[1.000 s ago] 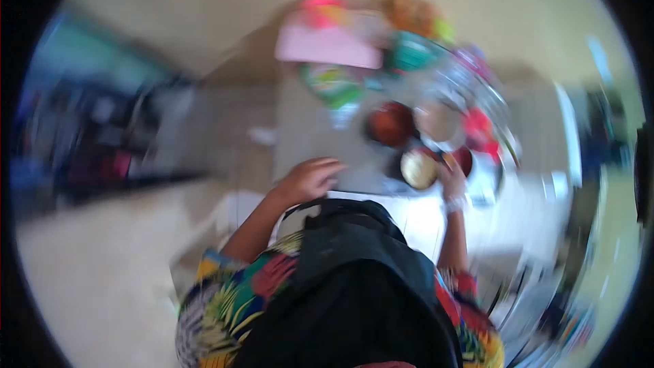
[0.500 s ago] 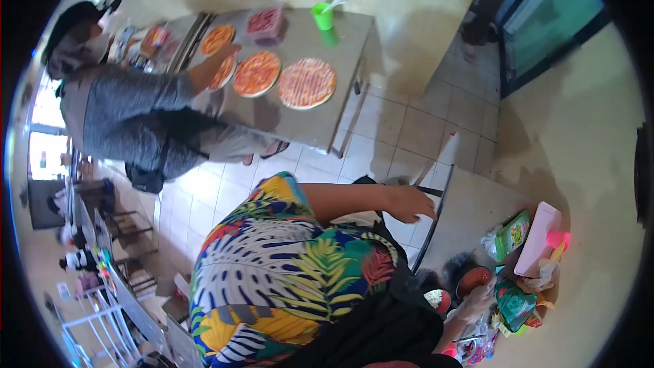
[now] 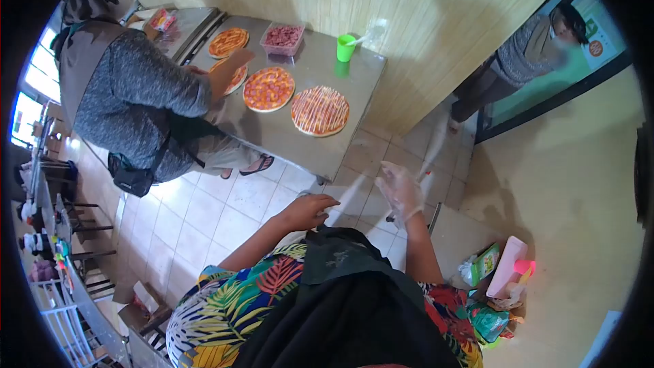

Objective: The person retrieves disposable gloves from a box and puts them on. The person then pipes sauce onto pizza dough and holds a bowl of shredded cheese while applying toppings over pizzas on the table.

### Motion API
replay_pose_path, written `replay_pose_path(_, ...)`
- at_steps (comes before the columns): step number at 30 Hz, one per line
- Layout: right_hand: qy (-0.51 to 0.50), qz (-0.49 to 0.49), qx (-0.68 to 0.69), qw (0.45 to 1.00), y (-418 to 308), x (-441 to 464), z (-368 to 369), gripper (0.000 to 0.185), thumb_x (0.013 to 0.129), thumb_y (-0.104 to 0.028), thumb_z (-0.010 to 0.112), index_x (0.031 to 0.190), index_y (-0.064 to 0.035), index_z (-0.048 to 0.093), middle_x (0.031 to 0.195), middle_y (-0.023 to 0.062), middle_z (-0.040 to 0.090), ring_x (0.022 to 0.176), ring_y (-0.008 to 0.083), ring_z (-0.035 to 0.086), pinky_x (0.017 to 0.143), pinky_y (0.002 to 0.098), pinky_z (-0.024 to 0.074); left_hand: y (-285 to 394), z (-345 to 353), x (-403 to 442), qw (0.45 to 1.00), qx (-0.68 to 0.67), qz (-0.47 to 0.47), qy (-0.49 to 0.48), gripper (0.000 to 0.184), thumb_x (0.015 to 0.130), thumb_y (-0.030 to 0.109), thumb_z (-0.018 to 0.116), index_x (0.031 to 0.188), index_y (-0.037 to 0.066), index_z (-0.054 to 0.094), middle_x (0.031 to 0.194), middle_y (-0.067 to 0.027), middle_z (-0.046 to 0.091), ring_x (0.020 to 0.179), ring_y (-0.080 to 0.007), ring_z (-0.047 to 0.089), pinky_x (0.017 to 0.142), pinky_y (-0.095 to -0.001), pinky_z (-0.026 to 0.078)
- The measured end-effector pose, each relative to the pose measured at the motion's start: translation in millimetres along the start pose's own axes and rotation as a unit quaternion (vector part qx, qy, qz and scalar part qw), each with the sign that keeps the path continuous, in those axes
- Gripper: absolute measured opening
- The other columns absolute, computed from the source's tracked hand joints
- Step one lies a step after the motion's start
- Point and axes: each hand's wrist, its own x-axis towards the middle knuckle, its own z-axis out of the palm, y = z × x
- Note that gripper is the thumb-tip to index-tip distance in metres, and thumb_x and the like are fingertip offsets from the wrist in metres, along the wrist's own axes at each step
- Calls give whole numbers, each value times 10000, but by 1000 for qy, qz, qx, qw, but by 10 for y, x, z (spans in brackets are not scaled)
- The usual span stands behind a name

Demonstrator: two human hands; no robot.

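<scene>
My bare left hand (image 3: 310,212) is in front of my body, above the tiled floor. Its fingers are loosely bent, and nothing shows in them. A clear plastic glove covers my right hand (image 3: 400,191), which is raised beside it with fingers apart and holding nothing. Ahead, on a metal table (image 3: 266,138), lies a pizza with white sauce stripes (image 3: 320,111), nearest to my hands. Beside it are a pizza with chopped topping (image 3: 269,89), a pizza partly behind a co-worker's arm (image 3: 236,80) and a sauce-covered pizza (image 3: 229,42).
A clear tub of chopped meat (image 3: 283,39) and a green cup (image 3: 346,48) stand by the wall. A co-worker (image 3: 136,88) leans over the table. Another person (image 3: 524,61) is at the glass door. Right: a counter with a pink tray (image 3: 505,269) and green packets (image 3: 485,264).
My view has turned towards the pizza table. My left hand has left the counter's edge; my gloved right hand has come up from the counter items. A person now shows at the door.
</scene>
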Motion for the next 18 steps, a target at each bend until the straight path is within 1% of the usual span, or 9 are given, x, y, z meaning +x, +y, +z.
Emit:
replay_pose_path(2,-39,-23,45,998,-139,417,79,476,778,-324,635,1189,-91,567,995,157,631,935,322,602,834,402,463,-55,-160,23,999,-26,-17,21,399,789,92,558,1187,73,556,1189,-140,555,1083,-320,546,908,-382,453)
replay_pose_path(5,-103,-33,-41,993,-439,1055,183,475,794,-307,622,1201,-73,547,999,162,637,941,312,611,836,385,466,-389,-378,51,997,-40,6,68,416,766,102,588,1179,73,558,1170,-132,571,1033,-327,564,893,-401,458)
replay_pose_path(7,-128,-66,-34,989,-697,1515,376,488,805,-285,614,1225,-55,519,1051,174,626,977,297,610,870,387,461,-657,-614,42,998,-16,4,52,429,787,98,570,1214,77,537,1212,-142,547,1069,-323,548,895,-386,458)
replay_pose_path(10,-166,-115,-38,979,-1167,2112,440,510,810,-278,603,1254,-55,486,1193,195,555,1051,318,572,909,403,446,-878,-918,27,998,-6,-62,29,452,782,99,584,1230,82,525,1223,-137,544,1068,-314,550,892,-381,460)
replay_pose_path(12,-99,-210,-120,965,-1282,2574,505,538,811,-269,593,1297,-85,454,1320,225,436,1132,346,516,956,409,418,-1008,-1058,38,991,6,-73,112,439,778,116,585,1213,89,534,1151,-136,565,1024,-324,556,872,-388,462)
replay_pose_path(13,-95,-211,-117,966,-1271,2812,532,538,811,-269,593,1297,-85,454,1320,225,436,1132,346,516,956,409,418,-1012,-1121,53,986,-23,-115,117,439,784,111,582,1219,92,529,1165,-140,558,1049,-317,547,886,-394,453)
replay_pose_path(15,-50,-313,-240,917,-1175,3307,566,545,825,-204,546,1339,-85,406,1373,253,354,1175,363,479,1003,398,378,-1088,-1139,129,978,-41,-153,133,428,791,111,580,1215,92,531,1180,-142,555,1063,-311,545,902,-393,448)
replay_pose_path(16,-55,-316,-239,916,-1126,3582,549,545,825,-204,546,1339,-85,406,1373,253,354,1175,363,479,1003,398,378,-1084,-1143,180,976,-19,-170,135,418,792,112,584,1208,92,538,1197,-142,552,1071,-310,545,913,-387,447)
replay_pose_path(18,-127,-194,-314,921,-1051,4175,512,561,828,-130,491,1370,-67,360,1363,254,373,1194,350,474,1027,417,351,-1143,-977,278,969,-44,-193,149,416,791,114,586,1204,94,542,1200,-142,554,1075,-310,546,919,-386,445)
